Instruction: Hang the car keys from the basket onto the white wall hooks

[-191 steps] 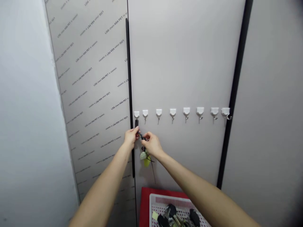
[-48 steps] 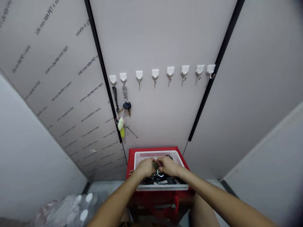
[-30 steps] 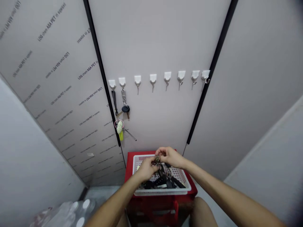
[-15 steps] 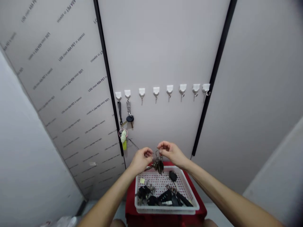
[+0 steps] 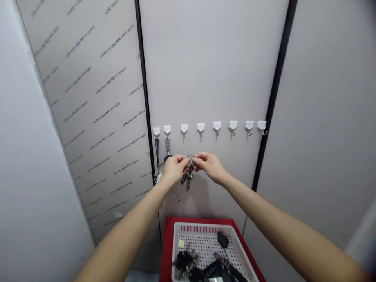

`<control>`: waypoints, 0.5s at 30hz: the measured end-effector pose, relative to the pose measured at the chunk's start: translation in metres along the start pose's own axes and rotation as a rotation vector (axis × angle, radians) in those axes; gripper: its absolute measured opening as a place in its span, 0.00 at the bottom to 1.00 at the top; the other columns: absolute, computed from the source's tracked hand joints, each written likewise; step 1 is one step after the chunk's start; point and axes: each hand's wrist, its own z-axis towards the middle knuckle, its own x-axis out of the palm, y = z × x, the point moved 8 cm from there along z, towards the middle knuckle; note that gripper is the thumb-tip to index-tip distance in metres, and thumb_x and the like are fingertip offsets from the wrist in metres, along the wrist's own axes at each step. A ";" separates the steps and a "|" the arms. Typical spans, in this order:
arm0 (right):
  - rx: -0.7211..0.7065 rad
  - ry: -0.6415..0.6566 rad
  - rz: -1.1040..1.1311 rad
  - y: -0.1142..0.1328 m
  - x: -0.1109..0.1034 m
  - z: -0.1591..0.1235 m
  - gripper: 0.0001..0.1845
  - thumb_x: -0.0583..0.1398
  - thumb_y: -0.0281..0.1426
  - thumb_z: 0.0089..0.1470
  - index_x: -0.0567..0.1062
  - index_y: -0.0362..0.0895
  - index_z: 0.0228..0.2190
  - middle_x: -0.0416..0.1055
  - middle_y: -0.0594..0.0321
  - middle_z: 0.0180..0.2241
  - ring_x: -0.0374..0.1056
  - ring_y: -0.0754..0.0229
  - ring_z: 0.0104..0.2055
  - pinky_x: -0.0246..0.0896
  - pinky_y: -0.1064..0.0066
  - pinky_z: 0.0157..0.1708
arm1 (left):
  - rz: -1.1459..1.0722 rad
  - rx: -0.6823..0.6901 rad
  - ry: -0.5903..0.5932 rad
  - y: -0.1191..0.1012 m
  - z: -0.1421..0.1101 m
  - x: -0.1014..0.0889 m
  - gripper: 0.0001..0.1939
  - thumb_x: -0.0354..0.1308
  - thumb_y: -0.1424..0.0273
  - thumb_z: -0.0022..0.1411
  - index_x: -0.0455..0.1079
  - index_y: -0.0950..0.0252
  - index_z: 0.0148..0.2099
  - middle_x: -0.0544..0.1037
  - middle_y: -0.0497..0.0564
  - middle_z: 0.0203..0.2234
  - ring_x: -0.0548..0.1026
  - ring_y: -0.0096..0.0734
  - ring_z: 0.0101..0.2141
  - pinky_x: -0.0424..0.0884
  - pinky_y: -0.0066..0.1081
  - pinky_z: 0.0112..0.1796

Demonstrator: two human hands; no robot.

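Observation:
Between my two hands hangs a bunch of keys [image 5: 188, 179] on a metal ring, dangling in front of the panel. My left hand [image 5: 175, 169] pinches the left side of the ring with closed fingers. From the other side, my right hand [image 5: 210, 167] grips the ring between thumb and fingertips. Just above them is a white hook [image 5: 184, 128] with nothing on it. Left of that, a key with a metal clip chain [image 5: 167, 145] hangs from another hook, partly hidden by my left hand. A black strap [image 5: 157, 152] hangs from the leftmost hook, with a pale charm [image 5: 159, 177] below.
A white perforated basket [image 5: 174, 250] holding several keys and a yellow slip [image 5: 181, 243] stands on a red surface [image 5: 167, 243] below. More white hooks [image 5: 233, 125] run rightward along the panel. Black vertical strips [image 5: 273, 94] border it.
Both hands have risen from above the basket toward the hooks, carrying the keys. My left hand has closed in on the ring. The view has shifted, so the hooks and basket appear lower.

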 end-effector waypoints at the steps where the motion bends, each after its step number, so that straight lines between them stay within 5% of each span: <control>1: -0.011 -0.047 0.033 0.007 -0.002 0.008 0.05 0.54 0.29 0.38 0.62 0.39 0.18 0.59 0.71 0.12 0.56 0.73 0.14 0.55 0.78 0.18 | -0.010 0.007 -0.040 -0.008 0.007 -0.004 0.05 0.49 0.73 0.45 0.62 0.70 0.22 0.64 0.43 0.12 0.61 0.15 0.14 0.60 0.20 0.19; 7: -0.048 -0.227 0.050 0.036 -0.004 0.050 0.04 0.53 0.25 0.39 0.62 0.39 0.17 0.59 0.70 0.10 0.57 0.72 0.14 0.57 0.79 0.15 | -0.082 0.019 -0.211 -0.033 0.044 -0.021 0.04 0.48 0.76 0.47 0.63 0.72 0.25 0.64 0.43 0.12 0.62 0.14 0.14 0.63 0.21 0.21; 15: 0.041 -0.296 -0.066 0.018 -0.004 0.065 0.06 0.54 0.25 0.38 0.62 0.41 0.14 0.59 0.69 0.10 0.58 0.69 0.14 0.57 0.76 0.13 | -0.004 -0.050 -0.258 -0.017 0.060 -0.025 0.06 0.46 0.77 0.48 0.63 0.73 0.27 0.64 0.44 0.13 0.61 0.15 0.13 0.62 0.22 0.21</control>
